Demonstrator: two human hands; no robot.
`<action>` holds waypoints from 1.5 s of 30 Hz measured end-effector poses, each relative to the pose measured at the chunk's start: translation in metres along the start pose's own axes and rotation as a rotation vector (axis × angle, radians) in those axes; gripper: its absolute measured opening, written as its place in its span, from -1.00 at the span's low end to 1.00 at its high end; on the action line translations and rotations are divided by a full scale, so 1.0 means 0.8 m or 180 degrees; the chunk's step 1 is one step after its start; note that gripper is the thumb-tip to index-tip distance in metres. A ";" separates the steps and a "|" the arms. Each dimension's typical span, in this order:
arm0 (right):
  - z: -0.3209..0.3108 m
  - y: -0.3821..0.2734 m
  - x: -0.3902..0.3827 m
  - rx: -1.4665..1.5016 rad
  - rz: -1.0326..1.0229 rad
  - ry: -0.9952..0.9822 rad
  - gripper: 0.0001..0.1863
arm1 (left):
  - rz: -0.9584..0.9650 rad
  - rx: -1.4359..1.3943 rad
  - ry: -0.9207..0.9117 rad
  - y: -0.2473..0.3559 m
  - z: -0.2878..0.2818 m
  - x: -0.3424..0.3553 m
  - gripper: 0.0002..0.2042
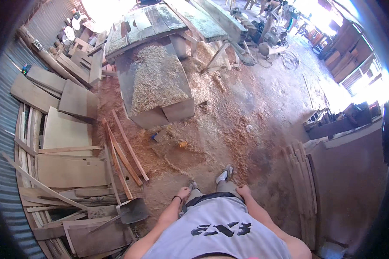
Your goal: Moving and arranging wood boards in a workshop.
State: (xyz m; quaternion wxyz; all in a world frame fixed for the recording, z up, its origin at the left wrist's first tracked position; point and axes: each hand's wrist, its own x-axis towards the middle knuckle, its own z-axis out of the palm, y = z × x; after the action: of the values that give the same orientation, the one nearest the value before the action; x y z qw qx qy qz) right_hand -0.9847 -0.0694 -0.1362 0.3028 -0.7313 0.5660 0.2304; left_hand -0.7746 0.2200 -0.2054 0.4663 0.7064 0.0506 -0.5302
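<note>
My left hand (184, 193) hangs low beside my left thigh, a dark band round its wrist. On the other side my right hand (243, 191) is down against the trouser leg. Both are small and seen from above, with the fingers mostly hidden; no object shows in either. Left of my left arm, a shovel (133, 210) lies with its dark blade toward me. Ahead of my feet stands a large open box (180, 110) heaped with pale wood shavings (157, 77).
Reddish wood strips (130, 144) lie on the floor at left. Boards (72, 171) lean along the corrugated wall. A plank-topped workbench (147, 28) stands behind the box, with machinery (272, 34) farther right. Stacked slats (300, 185) stand at right. Shavings cover much of the floor.
</note>
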 end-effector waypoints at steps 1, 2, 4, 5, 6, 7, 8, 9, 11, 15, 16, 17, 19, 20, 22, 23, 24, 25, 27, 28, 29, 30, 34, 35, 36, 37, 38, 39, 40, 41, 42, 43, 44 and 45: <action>0.002 0.001 0.012 -0.0079 -0.0015 -0.0200 -0.63 | 0.0010 0.0003 0.0060 0.006 0.006 0.009 -0.85; -0.003 -0.002 0.020 -0.0054 -0.0070 -0.0225 -0.63 | 0.0030 0.0047 0.0104 0.017 0.011 0.019 -0.85; -0.015 -0.007 0.036 -0.0031 0.0019 -0.0067 -0.65 | 0.0074 0.0116 0.0216 0.038 0.016 0.032 -0.85; -0.019 -0.003 0.049 0.0022 0.0004 -0.0089 -0.65 | -0.0003 0.0220 0.0102 0.049 0.022 0.033 -0.84; -0.025 0.002 0.064 0.0325 0.0017 -0.0074 -0.66 | -0.0084 0.0327 -0.0011 0.061 0.028 0.033 -0.83; -0.028 0.006 0.079 0.0632 0.0037 -0.0062 -0.66 | -0.0169 0.0437 -0.0125 0.072 0.034 0.034 -0.81; -0.027 0.005 0.091 0.1003 -0.0164 0.0151 -0.69 | -0.0083 0.0578 -0.0049 0.082 0.039 0.033 -0.79; -0.023 0.014 0.112 0.1057 -0.0153 0.0134 -0.69 | -0.0087 0.0635 -0.0037 0.097 0.045 0.034 -0.79; -0.010 0.034 0.149 0.1560 -0.0212 0.0102 -0.71 | -0.0307 0.1352 -0.0321 0.121 0.054 0.036 -0.77; 0.008 0.062 0.185 0.1697 -0.0569 0.0272 -0.76 | 0.0040 0.1983 -0.0265 0.143 0.063 0.073 -0.75; 0.020 0.085 0.198 0.1979 -0.0489 0.0055 -0.80 | 0.0097 0.2248 -0.0301 0.162 0.079 0.077 -0.74; 0.023 0.102 0.211 0.2232 -0.0444 -0.0177 -0.83 | 0.0157 0.2479 -0.0306 0.173 0.098 0.079 -0.72; 0.013 0.089 0.205 0.2535 -0.0235 -0.0436 -0.86 | 0.0576 0.2656 -0.0070 0.188 0.113 0.086 -0.71; 0.015 0.098 0.200 0.2871 0.0190 -0.0603 -0.89 | 0.0520 0.2780 -0.0206 0.217 0.139 0.079 -0.70; 0.033 0.146 0.208 0.2971 0.0250 -0.0572 -0.90 | 0.0533 0.2898 -0.0406 0.268 0.197 0.068 -0.70; 0.035 0.156 0.216 0.3058 0.0259 -0.0584 -0.91 | 0.0638 0.2812 -0.0541 0.281 0.219 0.069 -0.69; 0.027 0.159 0.216 0.3068 0.0460 -0.0860 -0.91 | 0.0725 0.2725 -0.0644 0.285 0.233 0.072 -0.69; 0.020 0.159 0.218 0.3033 0.0433 -0.0874 -0.91 | 0.0725 0.2691 -0.0613 0.290 0.248 0.076 -0.69; 0.001 0.169 0.216 0.2711 0.0446 -0.0656 -0.88 | 0.1447 0.2893 -0.0732 0.291 0.280 0.085 -0.68; -0.007 0.171 0.215 0.2687 0.0445 -0.0636 -0.88 | 0.1460 0.2864 -0.0738 0.289 0.290 0.084 -0.68; -0.024 0.158 0.208 0.2784 0.0630 -0.0542 -0.87 | 0.1461 0.2790 -0.0855 0.284 0.299 0.085 -0.69; -0.037 0.155 0.203 0.2904 0.0844 -0.0409 -0.86 | 0.1481 0.2730 -0.1021 0.281 0.312 0.085 -0.69; -0.059 0.141 0.201 0.2970 0.0536 -0.0156 -0.87 | 0.1950 0.3547 -0.1542 0.259 0.307 0.091 -0.70; -0.060 0.136 0.197 0.2914 0.0464 -0.0084 -0.87 | 0.1982 0.3540 -0.1560 0.259 0.299 0.094 -0.70; -0.056 0.141 0.202 0.2855 0.0395 0.0003 -0.87 | 0.1508 0.3581 -0.1534 0.261 0.290 0.093 -0.71; -0.050 0.144 0.206 0.2852 0.0398 0.0050 -0.87 | 0.1030 0.3611 -0.1500 0.262 0.280 0.091 -0.71; -0.029 0.162 0.220 0.2727 0.0400 0.0151 -0.85 | 0.1112 0.3611 -0.1548 0.258 0.268 0.095 -0.71; -0.023 0.152 0.232 0.2534 0.0246 0.0181 -0.83 | 0.1115 0.3203 -0.1281 0.237 0.234 0.108 -0.72; -0.016 0.151 0.224 0.2569 0.0280 0.0208 -0.83 | 0.1049 0.2906 -0.1182 0.228 0.218 0.117 -0.72; -0.010 0.142 0.213 0.2181 0.0178 0.0287 -0.81 | 0.1064 0.2882 -0.1170 0.220 0.199 0.113 -0.72; -0.005 0.133 0.199 0.1793 0.0094 0.0372 -0.80 | 0.1003 0.2632 -0.0850 0.214 0.181 0.106 -0.71; -0.001 0.124 0.186 0.1769 0.0090 0.0390 -0.80 | 0.0939 0.2372 -0.0536 0.207 0.161 0.099 -0.69; -0.001 0.111 0.168 0.1625 0.0137 0.0246 -0.77 | 0.0949 0.2349 -0.0537 0.194 0.139 0.093 -0.69; 0.001 0.098 0.153 0.1466 0.0169 0.0117 -0.74 | 0.1108 0.2412 -0.0391 0.176 0.116 0.088 -0.70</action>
State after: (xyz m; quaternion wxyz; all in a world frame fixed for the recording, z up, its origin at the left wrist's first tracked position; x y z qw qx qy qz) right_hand -1.0295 -0.1671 -0.2340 0.4451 -0.6318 0.6282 0.0896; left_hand -0.7296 0.0454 -0.1766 0.2583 0.7930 -0.2959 -0.4658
